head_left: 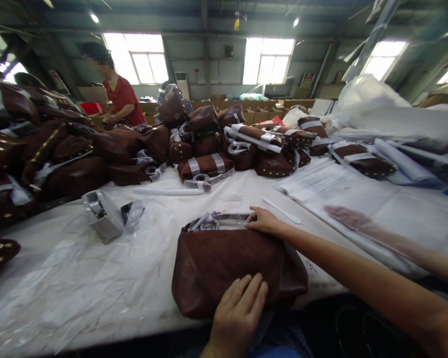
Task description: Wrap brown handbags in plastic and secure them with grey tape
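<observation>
Brown bag (pixel 231 263) lies at tabletop (pixel 142 278) near edge, long axis 9-to-3. Your left hand (pixel 239 308) presses flat at its 6 o'clock; your right hand (pixel 263 221) pinches the top rim at 1 o'clock.

The near table (pixel 164 219) is taken up in the middle by a brown bag (pixel 227 263), on which the left hand (pixel 239 311) and right hand (pixel 263 221) are laid. Left of the bag, the way is cluttered by loose plastic sheets (pixel 78 278) and a metal tool (pixel 102 216). The left edge is walled by a heap of bags (pixel 41 154). The far side is barred by a row of wrapped bags (pixel 246 144). A bare strip is left between that row and the bag, crossed only by a white roll (pixel 168 190). To the right, paper sheets (pixel 343 194) are spread, with a blurred hand (pixel 347 216) over them.
</observation>
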Demonstrator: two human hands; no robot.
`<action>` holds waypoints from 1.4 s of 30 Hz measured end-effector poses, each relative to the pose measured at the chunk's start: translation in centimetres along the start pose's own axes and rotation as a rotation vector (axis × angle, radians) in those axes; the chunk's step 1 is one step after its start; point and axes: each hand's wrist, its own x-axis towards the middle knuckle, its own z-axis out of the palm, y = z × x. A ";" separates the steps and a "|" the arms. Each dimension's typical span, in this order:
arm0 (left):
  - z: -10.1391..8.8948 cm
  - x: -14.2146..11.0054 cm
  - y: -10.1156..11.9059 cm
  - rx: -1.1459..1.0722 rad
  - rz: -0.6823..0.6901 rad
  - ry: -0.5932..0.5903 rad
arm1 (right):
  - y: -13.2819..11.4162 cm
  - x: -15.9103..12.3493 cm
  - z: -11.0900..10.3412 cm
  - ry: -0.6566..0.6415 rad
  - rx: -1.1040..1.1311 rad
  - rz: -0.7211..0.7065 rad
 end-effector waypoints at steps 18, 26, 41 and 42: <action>0.0 0.0 0.1 -0.009 -0.012 -0.035 | -1.3 -1.5 -0.7 0.046 -0.125 -0.137; 0.0 0.1 0.0 -0.005 -0.004 0.010 | -2.1 0.7 -0.1 -0.114 0.157 -0.011; -0.2 0.2 -0.1 -0.020 -0.015 -0.021 | -0.1 -4.9 -2.2 0.046 0.355 -0.195; -0.2 0.2 -0.1 -0.021 -0.016 -0.024 | -0.1 -5.0 -2.0 0.058 0.323 -0.187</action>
